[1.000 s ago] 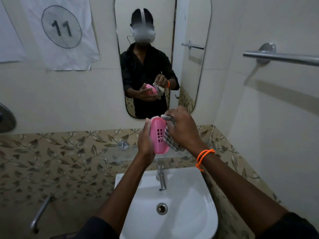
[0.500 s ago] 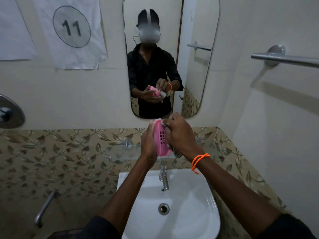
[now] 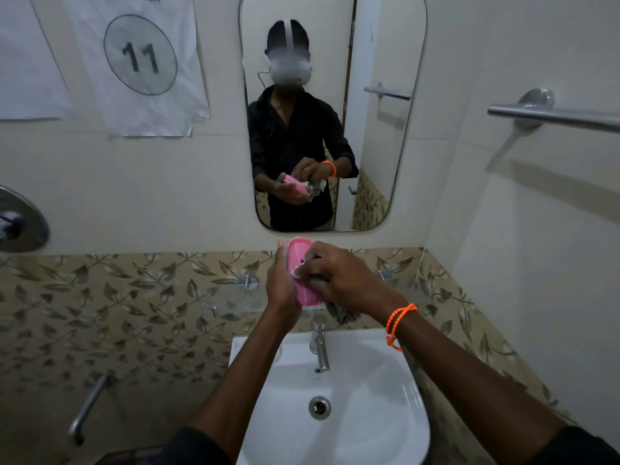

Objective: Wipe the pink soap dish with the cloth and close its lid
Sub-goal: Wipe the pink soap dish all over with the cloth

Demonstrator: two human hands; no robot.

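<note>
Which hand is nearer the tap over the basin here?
Right, narrowly. The right hand with the cloth hangs just above the tap, the cloth's end nearly reaching it. The left hand, holding the pink soap dish, sits up and left.

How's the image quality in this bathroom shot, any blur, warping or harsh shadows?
Head view: dim, soft light; the towel bar throws a long shadow down the wall. Wide-angle warping bends the mirror edges and walls. The face in the mirror is blurred out. The pink soap dish and both hands stay fairly sharp, with mild glare in the sink.
</note>
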